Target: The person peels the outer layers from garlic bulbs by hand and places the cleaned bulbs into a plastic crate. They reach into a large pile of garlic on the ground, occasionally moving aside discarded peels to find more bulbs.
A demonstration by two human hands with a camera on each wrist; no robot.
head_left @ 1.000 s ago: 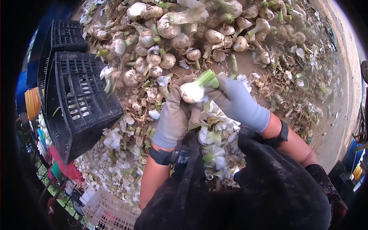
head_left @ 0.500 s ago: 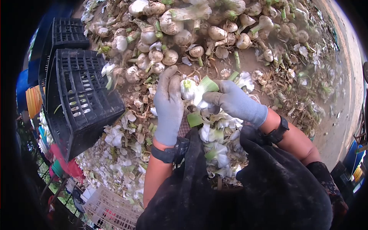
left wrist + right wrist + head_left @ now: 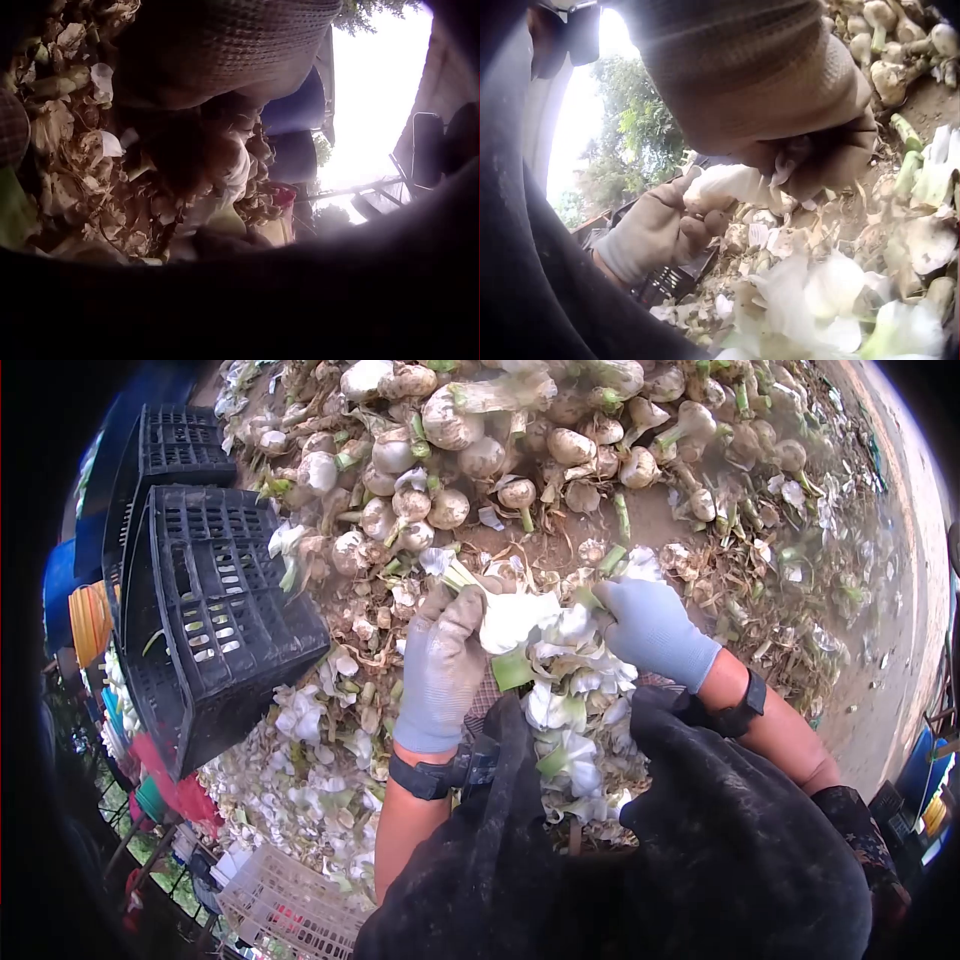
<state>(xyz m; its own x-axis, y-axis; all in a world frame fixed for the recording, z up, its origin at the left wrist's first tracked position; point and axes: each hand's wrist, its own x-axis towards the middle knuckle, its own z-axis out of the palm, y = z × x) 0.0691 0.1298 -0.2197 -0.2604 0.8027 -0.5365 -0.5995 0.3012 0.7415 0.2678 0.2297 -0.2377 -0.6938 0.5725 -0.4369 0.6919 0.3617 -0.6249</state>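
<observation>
My gloved left hand [image 3: 440,672] grips a white garlic bulb [image 3: 508,622] in the middle of the head view; a pale stem end sticks out up-left past its fingers. To the right, my gloved right hand [image 3: 660,632] has curled fingers at a strip of pale skin. In the right wrist view, the left hand [image 3: 651,234] holds the bulb [image 3: 724,184] from the far side, while the right hand [image 3: 757,97] pinches papery skin [image 3: 786,166] beside it. The left wrist view is dark, with the left hand [image 3: 225,56] across its top.
A heap of unpeeled garlic [image 3: 480,458] lies beyond the hands. Black crates [image 3: 225,650] stand at the left. Peeled skins [image 3: 570,710] are piled between the knees and on the ground [image 3: 300,800]. A pale crate [image 3: 285,905] sits at the lower left.
The bulb has turned in the left hand, so its stem end now points up-left. The left fingers have curled round it, and the right hand has moved away to the right, off the bulb.
</observation>
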